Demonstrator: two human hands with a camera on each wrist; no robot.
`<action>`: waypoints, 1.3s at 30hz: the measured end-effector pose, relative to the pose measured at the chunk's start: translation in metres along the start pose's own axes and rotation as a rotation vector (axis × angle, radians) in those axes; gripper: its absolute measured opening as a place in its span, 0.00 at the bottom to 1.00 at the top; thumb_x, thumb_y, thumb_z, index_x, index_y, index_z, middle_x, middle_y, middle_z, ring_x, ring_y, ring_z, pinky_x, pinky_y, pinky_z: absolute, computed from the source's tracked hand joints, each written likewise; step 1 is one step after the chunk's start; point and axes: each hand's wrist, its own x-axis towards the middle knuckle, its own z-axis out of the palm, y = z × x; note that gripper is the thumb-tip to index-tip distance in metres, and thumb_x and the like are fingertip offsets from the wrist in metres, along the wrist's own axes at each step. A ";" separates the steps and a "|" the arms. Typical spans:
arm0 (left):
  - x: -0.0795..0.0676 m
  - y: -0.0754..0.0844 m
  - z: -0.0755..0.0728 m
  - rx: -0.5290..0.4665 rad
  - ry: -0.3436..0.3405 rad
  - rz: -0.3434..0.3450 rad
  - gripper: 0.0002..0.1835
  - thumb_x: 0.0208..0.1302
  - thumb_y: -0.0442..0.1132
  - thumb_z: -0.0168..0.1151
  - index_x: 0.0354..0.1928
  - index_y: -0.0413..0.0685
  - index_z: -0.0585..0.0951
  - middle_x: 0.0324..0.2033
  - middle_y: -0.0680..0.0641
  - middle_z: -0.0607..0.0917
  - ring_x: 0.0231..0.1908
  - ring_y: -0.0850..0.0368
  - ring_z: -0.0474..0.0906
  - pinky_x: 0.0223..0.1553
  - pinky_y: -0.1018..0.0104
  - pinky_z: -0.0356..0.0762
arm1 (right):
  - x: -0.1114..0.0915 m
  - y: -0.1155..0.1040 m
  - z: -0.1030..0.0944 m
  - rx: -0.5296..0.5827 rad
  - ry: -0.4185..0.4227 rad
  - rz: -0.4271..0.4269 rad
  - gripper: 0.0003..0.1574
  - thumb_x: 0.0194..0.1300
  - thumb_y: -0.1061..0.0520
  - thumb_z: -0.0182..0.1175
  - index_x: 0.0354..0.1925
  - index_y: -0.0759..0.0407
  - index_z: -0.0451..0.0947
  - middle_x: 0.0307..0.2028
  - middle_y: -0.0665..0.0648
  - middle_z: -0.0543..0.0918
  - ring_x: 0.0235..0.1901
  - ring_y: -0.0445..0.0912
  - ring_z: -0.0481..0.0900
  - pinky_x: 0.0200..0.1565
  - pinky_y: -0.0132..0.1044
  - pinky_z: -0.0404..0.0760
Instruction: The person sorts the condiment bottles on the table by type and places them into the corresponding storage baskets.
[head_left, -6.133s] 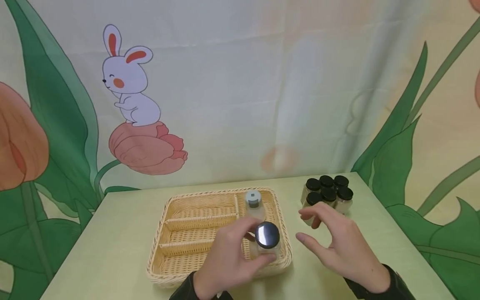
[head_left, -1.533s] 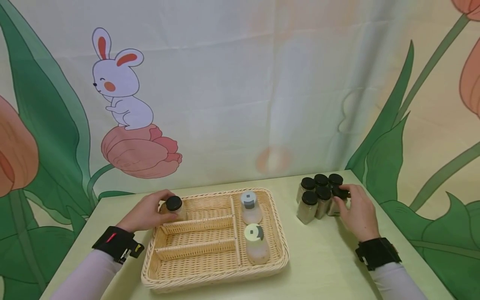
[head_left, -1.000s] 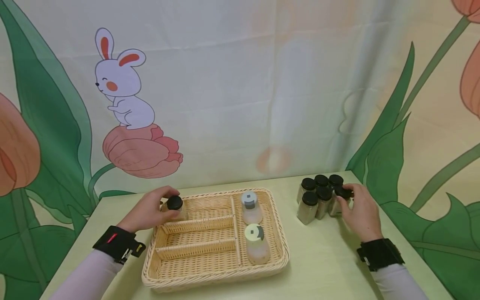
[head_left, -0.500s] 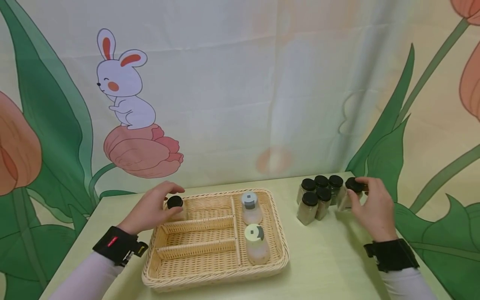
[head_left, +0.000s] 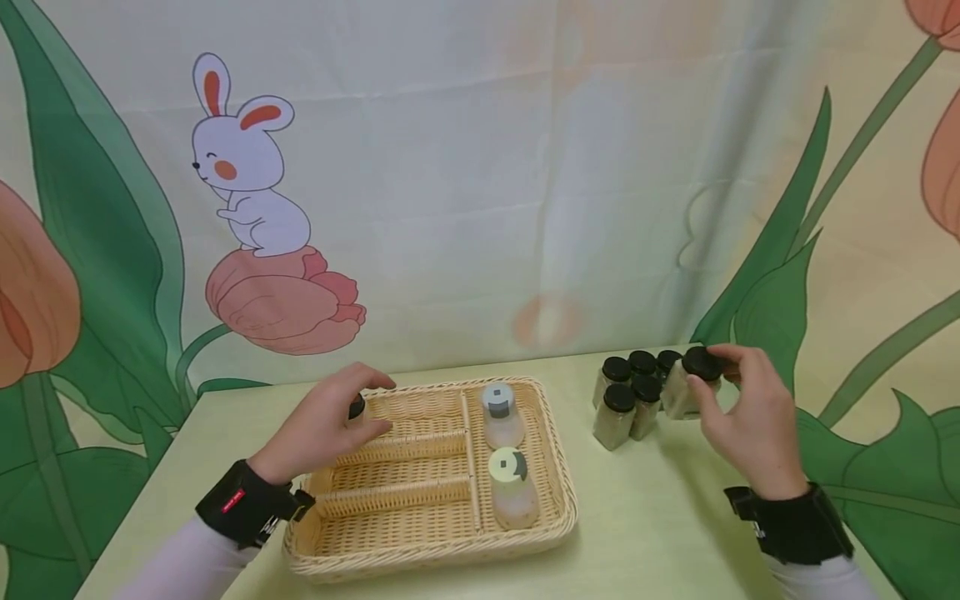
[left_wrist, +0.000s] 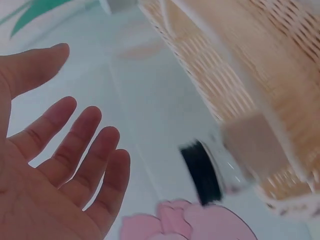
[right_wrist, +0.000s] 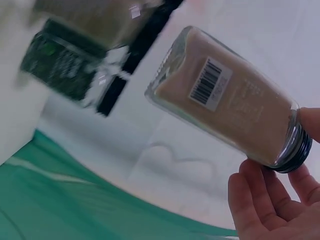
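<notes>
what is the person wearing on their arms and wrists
Both arms are in pale, whitish long sleeves. The left hand has a black wrist strap with a small red tag; the right hand has a matching black strap. Both hands are bare.

Woven wicker basket (head_left: 442, 550); glossy glass jar (right_wrist: 225, 100), black cap.

Small black-capped glass spice jars (head_left: 619, 412): seven, counting one held and one inside the basket. Frosted grey-capped shaker bottles (head_left: 502, 415): two. Rectangular woven wicker divided basket (head_left: 435, 557): one.
</notes>
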 end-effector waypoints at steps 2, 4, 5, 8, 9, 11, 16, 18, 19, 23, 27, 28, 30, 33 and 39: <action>-0.001 0.008 0.002 -0.003 0.010 0.021 0.26 0.55 0.49 0.72 0.56 0.54 0.79 0.51 0.57 0.79 0.51 0.62 0.75 0.50 0.58 0.78 | -0.001 -0.008 -0.001 0.011 -0.005 -0.031 0.30 0.58 0.60 0.68 0.57 0.68 0.74 0.45 0.64 0.78 0.42 0.55 0.76 0.44 0.42 0.68; -0.001 0.016 0.004 -0.016 0.020 0.033 0.26 0.57 0.51 0.71 0.56 0.56 0.78 0.51 0.59 0.79 0.52 0.64 0.75 0.50 0.59 0.77 | -0.002 -0.017 -0.002 0.023 -0.018 -0.051 0.31 0.58 0.60 0.68 0.58 0.67 0.73 0.46 0.63 0.79 0.43 0.54 0.76 0.45 0.40 0.68; -0.002 0.020 0.005 -0.025 0.023 0.040 0.25 0.58 0.52 0.70 0.57 0.56 0.78 0.52 0.60 0.79 0.53 0.64 0.75 0.51 0.60 0.77 | -0.003 -0.022 -0.003 0.026 -0.026 -0.061 0.31 0.58 0.60 0.68 0.59 0.67 0.73 0.46 0.63 0.79 0.43 0.54 0.76 0.45 0.40 0.68; -0.003 0.032 0.008 -0.053 0.037 0.065 0.25 0.60 0.53 0.68 0.58 0.57 0.77 0.52 0.61 0.78 0.54 0.66 0.74 0.51 0.61 0.76 | -0.005 -0.035 -0.005 0.043 -0.059 -0.090 0.33 0.58 0.61 0.68 0.60 0.66 0.72 0.48 0.62 0.79 0.45 0.52 0.76 0.47 0.38 0.68; -0.003 0.036 0.009 -0.060 0.041 0.077 0.24 0.61 0.54 0.67 0.58 0.57 0.77 0.53 0.61 0.78 0.54 0.66 0.74 0.51 0.60 0.77 | -0.006 -0.040 -0.006 0.053 -0.072 -0.101 0.33 0.57 0.61 0.69 0.60 0.65 0.72 0.49 0.61 0.79 0.46 0.51 0.76 0.47 0.37 0.69; -0.004 0.045 0.012 -0.071 0.046 0.103 0.24 0.62 0.53 0.66 0.58 0.57 0.76 0.53 0.60 0.79 0.54 0.67 0.74 0.50 0.60 0.77 | -0.008 -0.047 -0.007 0.072 -0.097 -0.128 0.34 0.57 0.62 0.69 0.61 0.65 0.71 0.50 0.60 0.79 0.46 0.50 0.76 0.49 0.33 0.69; -0.005 0.068 0.021 -0.075 0.053 0.176 0.25 0.62 0.52 0.66 0.59 0.56 0.76 0.54 0.59 0.79 0.54 0.66 0.75 0.52 0.63 0.76 | -0.012 -0.066 -0.009 0.135 -0.129 -0.208 0.37 0.51 0.64 0.72 0.59 0.64 0.72 0.50 0.57 0.80 0.46 0.45 0.76 0.52 0.26 0.68; -0.005 0.077 0.024 -0.079 0.059 0.210 0.25 0.62 0.53 0.66 0.60 0.56 0.76 0.55 0.59 0.79 0.55 0.65 0.74 0.54 0.64 0.75 | -0.013 -0.073 -0.009 0.172 -0.131 -0.242 0.38 0.48 0.66 0.73 0.58 0.65 0.73 0.48 0.56 0.80 0.45 0.43 0.76 0.51 0.25 0.69; -0.004 0.082 0.026 -0.083 0.064 0.224 0.25 0.63 0.53 0.65 0.60 0.56 0.76 0.55 0.59 0.79 0.56 0.64 0.74 0.55 0.64 0.74 | -0.014 -0.076 -0.008 0.190 -0.134 -0.256 0.38 0.46 0.67 0.73 0.58 0.65 0.73 0.48 0.55 0.80 0.45 0.42 0.76 0.51 0.25 0.69; -0.004 0.100 0.033 -0.126 0.098 0.279 0.25 0.63 0.52 0.65 0.60 0.55 0.76 0.54 0.60 0.79 0.55 0.66 0.74 0.56 0.65 0.73 | -0.016 -0.090 -0.007 0.272 -0.160 -0.312 0.39 0.42 0.70 0.74 0.56 0.66 0.74 0.48 0.54 0.80 0.46 0.41 0.77 0.51 0.26 0.72; -0.002 0.117 0.042 -0.168 0.132 0.322 0.25 0.62 0.52 0.66 0.60 0.54 0.76 0.54 0.62 0.78 0.54 0.68 0.73 0.54 0.68 0.73 | -0.019 -0.104 -0.008 0.316 -0.208 -0.339 0.40 0.40 0.71 0.74 0.56 0.65 0.74 0.49 0.53 0.80 0.47 0.41 0.76 0.51 0.26 0.72; -0.002 0.121 0.045 -0.176 0.135 0.334 0.25 0.63 0.53 0.65 0.60 0.54 0.76 0.54 0.61 0.78 0.55 0.68 0.73 0.54 0.68 0.73 | -0.020 -0.107 -0.009 0.326 -0.220 -0.345 0.40 0.41 0.71 0.74 0.56 0.65 0.74 0.49 0.53 0.80 0.47 0.41 0.76 0.50 0.26 0.72; -0.001 0.128 0.050 -0.198 0.138 0.357 0.26 0.63 0.53 0.64 0.60 0.53 0.75 0.55 0.60 0.78 0.56 0.67 0.73 0.55 0.69 0.73 | -0.021 -0.114 -0.010 0.351 -0.247 -0.359 0.40 0.41 0.71 0.74 0.56 0.64 0.74 0.50 0.52 0.79 0.47 0.40 0.75 0.50 0.26 0.71; 0.000 0.135 0.057 -0.236 0.135 0.390 0.26 0.64 0.53 0.64 0.60 0.51 0.75 0.56 0.57 0.78 0.57 0.65 0.73 0.57 0.69 0.72 | -0.024 -0.122 -0.010 0.413 -0.270 -0.397 0.38 0.45 0.69 0.73 0.56 0.65 0.73 0.50 0.54 0.79 0.47 0.41 0.75 0.50 0.27 0.71; -0.002 0.144 0.071 -0.290 0.080 0.408 0.28 0.62 0.54 0.65 0.60 0.49 0.75 0.54 0.56 0.79 0.53 0.64 0.75 0.55 0.71 0.72 | -0.033 -0.131 -0.008 0.544 -0.332 -0.448 0.34 0.51 0.67 0.72 0.56 0.65 0.73 0.52 0.56 0.78 0.48 0.43 0.75 0.48 0.29 0.72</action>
